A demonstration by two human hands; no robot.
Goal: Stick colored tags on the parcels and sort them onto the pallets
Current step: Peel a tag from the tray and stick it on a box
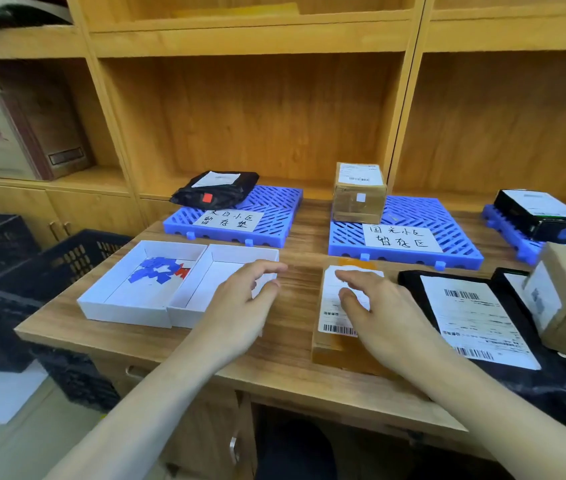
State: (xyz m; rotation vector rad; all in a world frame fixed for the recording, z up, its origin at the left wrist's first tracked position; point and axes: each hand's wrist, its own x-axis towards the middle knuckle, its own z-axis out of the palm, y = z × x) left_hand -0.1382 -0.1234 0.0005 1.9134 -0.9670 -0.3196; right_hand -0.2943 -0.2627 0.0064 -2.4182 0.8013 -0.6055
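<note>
**Around the wooden desk**

The wooden desk stands against a wooden shelf unit. Left of the desk sit two dark slatted crates. Above those, in the shelf's left bay, lean boxed items. A metal drawer handle shows beneath the desk's front edge.

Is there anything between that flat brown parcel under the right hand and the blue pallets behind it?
Nothing visible. Only bare desk lies between the brown parcel and the middle pallet, whose front half is free; a cardboard box sits at its back left corner.
</note>
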